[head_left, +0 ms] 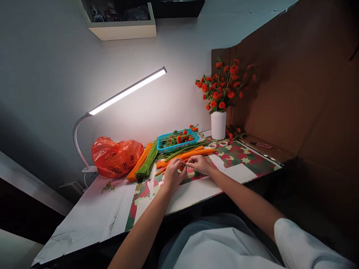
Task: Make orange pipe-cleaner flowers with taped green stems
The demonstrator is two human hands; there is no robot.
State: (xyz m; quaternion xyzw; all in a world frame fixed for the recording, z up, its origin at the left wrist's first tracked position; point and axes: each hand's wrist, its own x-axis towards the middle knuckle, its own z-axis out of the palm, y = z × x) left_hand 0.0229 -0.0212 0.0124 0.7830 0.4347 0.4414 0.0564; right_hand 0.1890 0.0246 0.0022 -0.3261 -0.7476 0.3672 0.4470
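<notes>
My left hand (174, 173) and my right hand (199, 164) meet above the front part of the table, fingertips pinched close together. A small orange and green bit shows by the left fingers, but its kind is too small to make out. Just behind the hands lies a bundle of orange pipe cleaners (193, 151), with green pipe cleaners (186, 148) beyond it. To the left, more green pipe cleaners (147, 164) rest beside orange pipe cleaners (139, 164). A blue basket (168, 150) at the back holds orange pipe-cleaner flowers (179, 139) with green stems.
A white ribbed vase (218, 126) of orange flowers (220, 84) stands at the back right, near two tape rolls (212, 146). An orange plastic bag (114, 157) sits left under a lit desk lamp (127, 91). Brown cardboard (280, 82) walls the right side.
</notes>
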